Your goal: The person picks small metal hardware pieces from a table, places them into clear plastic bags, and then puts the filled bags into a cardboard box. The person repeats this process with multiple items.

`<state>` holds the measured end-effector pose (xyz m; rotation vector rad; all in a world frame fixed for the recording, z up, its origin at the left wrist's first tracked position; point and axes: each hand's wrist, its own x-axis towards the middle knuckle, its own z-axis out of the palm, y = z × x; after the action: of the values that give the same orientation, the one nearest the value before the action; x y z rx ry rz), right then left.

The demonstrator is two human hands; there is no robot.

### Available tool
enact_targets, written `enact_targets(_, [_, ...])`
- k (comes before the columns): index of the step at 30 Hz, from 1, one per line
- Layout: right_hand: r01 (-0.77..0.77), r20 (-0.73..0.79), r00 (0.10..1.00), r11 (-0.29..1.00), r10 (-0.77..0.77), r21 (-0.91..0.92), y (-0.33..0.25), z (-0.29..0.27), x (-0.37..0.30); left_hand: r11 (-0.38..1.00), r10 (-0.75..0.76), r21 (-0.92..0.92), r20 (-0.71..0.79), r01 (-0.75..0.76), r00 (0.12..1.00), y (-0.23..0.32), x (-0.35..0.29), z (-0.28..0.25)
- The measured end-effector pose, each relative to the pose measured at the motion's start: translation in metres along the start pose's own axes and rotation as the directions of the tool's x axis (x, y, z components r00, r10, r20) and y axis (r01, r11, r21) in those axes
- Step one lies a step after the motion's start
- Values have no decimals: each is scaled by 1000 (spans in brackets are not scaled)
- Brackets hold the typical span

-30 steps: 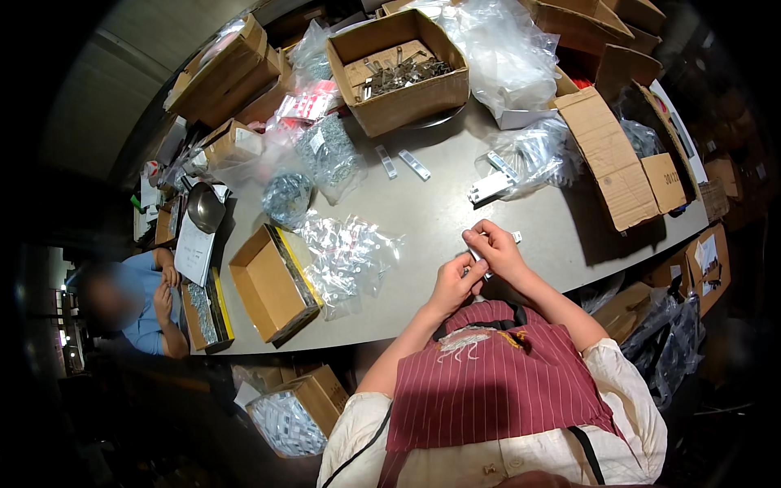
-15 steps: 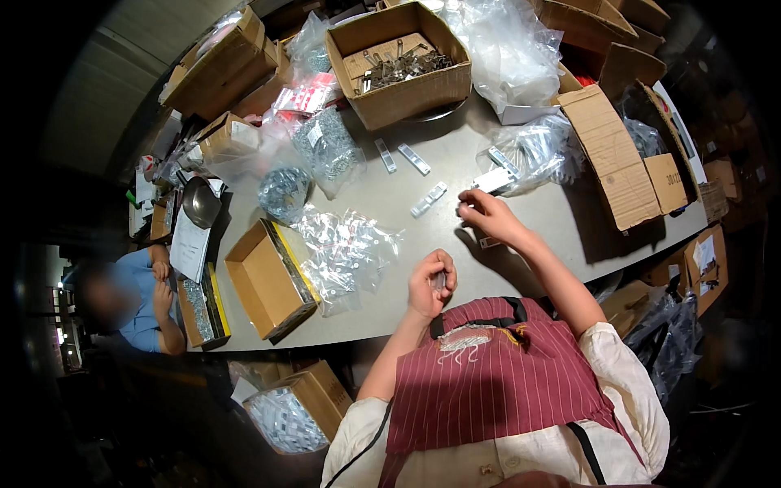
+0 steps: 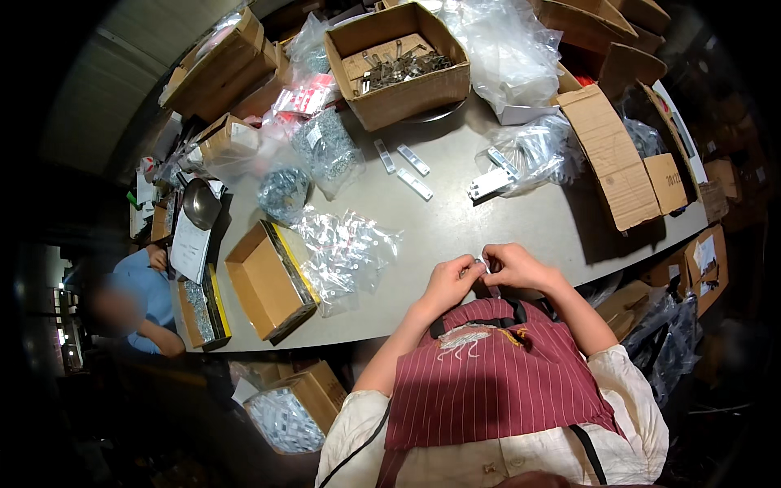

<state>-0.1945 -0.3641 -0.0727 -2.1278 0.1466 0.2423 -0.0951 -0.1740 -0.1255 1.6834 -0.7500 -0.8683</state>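
Close to my apron, above the table's near edge, my two hands meet. My left hand [image 3: 450,282] is closed with fingertips pinched; what it grips is mostly hidden. Against it, my right hand [image 3: 517,267] pinches a small clear-white plastic piece [image 3: 491,288], partly covered by the fingers. Farther out on the table lie three small, flat, clear-and-white rectangular packs: one pack [image 3: 385,155] at the left, another pack [image 3: 413,159] beside it, and a third pack [image 3: 415,185] nearer. White pieces [image 3: 490,184] sit by an open clear bag [image 3: 541,150] of similar parts.
A cardboard box of metal clips [image 3: 399,65] stands at the back. To the left are bags of small hardware [image 3: 325,146], a spread plastic bag [image 3: 346,256] and an open carton [image 3: 264,281]. A cardboard box [image 3: 610,154] stands right. Another person [image 3: 146,293] sits far left.
My right hand has come back from mid-table to meet my left, which shifted slightly right. The pack that was moving near my right hand now lies beside the other two.
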Motion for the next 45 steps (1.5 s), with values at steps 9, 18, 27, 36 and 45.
enact_targets(9, [-318,305,941,678,143,663,-22,-14,-3,998,26,52,20,-27,999,25,3,-14])
enact_targets(18, [-153,84,981,430,176,890,-14,3,1,741,-54,-672,-54,4,997,30,-5,-18])
enact_targets(27, [-25,-77,980,502,181,864,-38,-5,5,690,-171,-646,294,327,940,44,-11,-9])
enact_targets(36, [47,-163,977,611,135,790,-5,22,24,744,-288,-558,229,367,930,49,-17,-4])
enact_targets(45, [60,-277,958,896,72,440,-11,28,29,905,-27,-424,-44,6,999,-19,-4,19])
